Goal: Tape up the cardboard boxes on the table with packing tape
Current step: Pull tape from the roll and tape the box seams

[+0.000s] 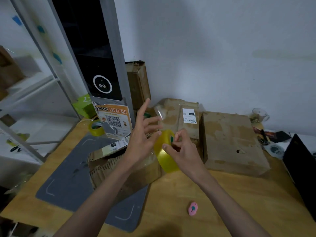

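A yellowish roll of packing tape (165, 155) hangs in mid-air over the table's middle. My right hand (181, 147) grips the roll, thumb on its side and fingers curled through its core. My left hand (144, 132) is beside the roll with fingers spread; its fingertips touch the roll's upper edge and a clear strip of tape (159, 112) that rises from there. Under the hands lies a worn cardboard box (119, 170) on a grey mat (68, 178). Behind are a labelled box (181, 117) and a larger box (230, 141).
A second tape roll (96, 128) sits at the back left by an orange QR-code leaflet (113, 119). A pink cutter (193, 208) lies on the wooden table (222, 202) near the front. A black case (301, 168) stands at the right edge, a glass cup (259, 115) behind.
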A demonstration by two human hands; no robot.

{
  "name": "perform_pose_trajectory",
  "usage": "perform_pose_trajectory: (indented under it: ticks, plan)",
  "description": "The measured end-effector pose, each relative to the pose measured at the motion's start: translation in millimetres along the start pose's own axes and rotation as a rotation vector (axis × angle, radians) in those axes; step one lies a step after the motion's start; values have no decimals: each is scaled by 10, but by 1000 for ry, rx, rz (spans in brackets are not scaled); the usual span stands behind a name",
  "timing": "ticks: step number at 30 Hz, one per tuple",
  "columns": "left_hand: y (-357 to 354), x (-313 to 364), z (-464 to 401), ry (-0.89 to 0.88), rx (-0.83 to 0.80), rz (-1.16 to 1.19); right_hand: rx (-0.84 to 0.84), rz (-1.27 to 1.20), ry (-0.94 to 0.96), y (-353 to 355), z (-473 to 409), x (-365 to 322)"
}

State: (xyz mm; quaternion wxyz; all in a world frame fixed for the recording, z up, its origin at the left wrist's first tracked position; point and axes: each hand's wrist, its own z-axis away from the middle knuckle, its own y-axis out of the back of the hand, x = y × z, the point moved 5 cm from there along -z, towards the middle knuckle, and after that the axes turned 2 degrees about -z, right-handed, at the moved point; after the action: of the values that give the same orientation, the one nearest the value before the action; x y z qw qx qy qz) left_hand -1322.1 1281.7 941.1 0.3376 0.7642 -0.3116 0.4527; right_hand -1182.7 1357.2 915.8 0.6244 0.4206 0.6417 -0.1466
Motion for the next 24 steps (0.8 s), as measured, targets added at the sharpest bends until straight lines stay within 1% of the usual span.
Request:
perform_pose_trajectory:
  ticks: [4, 13, 20, 24]
  plan:
    - [5, 43, -55, -18, -76, -68, -9, 32, 17, 26, -15, -22]
    - [-30, 164, -271, -92, -218, -258, -115, 78, 76, 47, -5, -76]
    - [-4, 245, -400, -127, -309, -321, -177, 39, 106, 119, -19, -121]
    - [1, 280, -420, -127, -320, -328, -183, -13, 84, 160, -44, -108]
